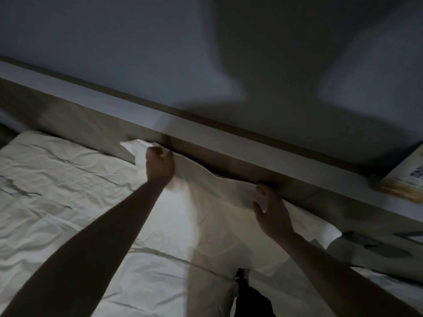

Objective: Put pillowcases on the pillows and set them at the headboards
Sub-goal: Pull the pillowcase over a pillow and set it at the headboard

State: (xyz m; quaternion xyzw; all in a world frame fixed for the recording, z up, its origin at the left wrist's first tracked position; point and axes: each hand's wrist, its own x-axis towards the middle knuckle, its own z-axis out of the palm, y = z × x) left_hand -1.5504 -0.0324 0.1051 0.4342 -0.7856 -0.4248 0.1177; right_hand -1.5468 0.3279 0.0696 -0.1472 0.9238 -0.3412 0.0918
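Left hand point(159, 164) fisted, right hand point(272, 212) loosely spread.

Both forearms bare, no sleeves; left hand point(160, 164), right hand point(273, 211) ungloved (no rings or watch discernible).

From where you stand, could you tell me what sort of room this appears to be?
Most likely a bedroom, dimly lit. A white pillow lies against a wooden headboard, on a bed with a rumpled white sheet. The left hand grips the pillow's corner; the right hand rests on it.
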